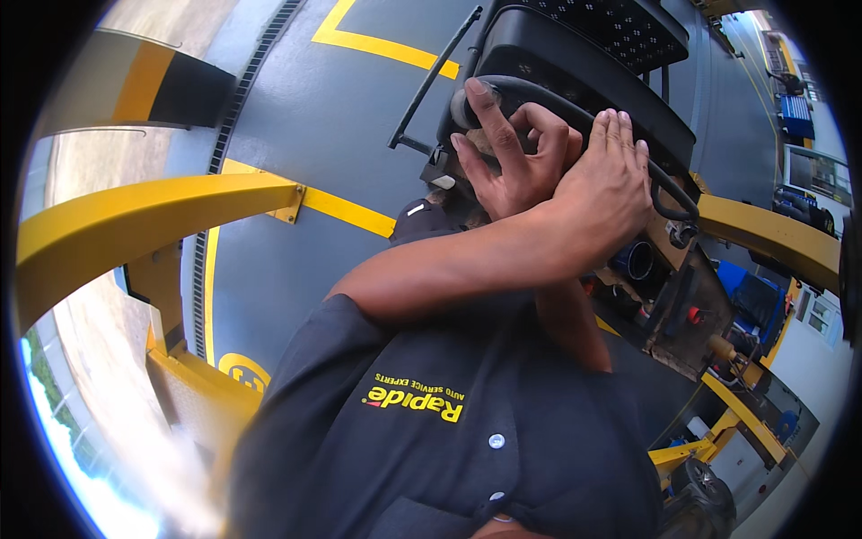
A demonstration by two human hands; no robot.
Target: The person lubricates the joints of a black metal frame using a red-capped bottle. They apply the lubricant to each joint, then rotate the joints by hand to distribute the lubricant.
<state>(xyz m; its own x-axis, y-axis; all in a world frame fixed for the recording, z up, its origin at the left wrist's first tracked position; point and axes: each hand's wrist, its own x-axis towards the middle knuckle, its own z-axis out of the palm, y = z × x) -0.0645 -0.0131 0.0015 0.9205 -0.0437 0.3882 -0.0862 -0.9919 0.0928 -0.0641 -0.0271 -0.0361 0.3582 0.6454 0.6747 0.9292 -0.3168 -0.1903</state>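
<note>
The left hand (609, 171) is flat, fingers straight and together, its back up. The right hand (516, 166) has thumb and forefinger spread apart and the other fingers curled; whether these close on anything I cannot tell. The forearms cross, the left in front of the right. The curved black bar (675, 202) runs just beyond the hands, passing behind the left fingers and coming out to their right; whether they touch it I cannot tell. Near the right forefinger is a grey knob (462, 110). Beyond the bar stands a black unit (548, 54) with a perforated top, and a thin rod (435, 79) to its left. Further out, a yellow beam (153, 205) is at left and another beam (772, 235) at right, over a grey floor (323, 135) with yellow lines
</note>
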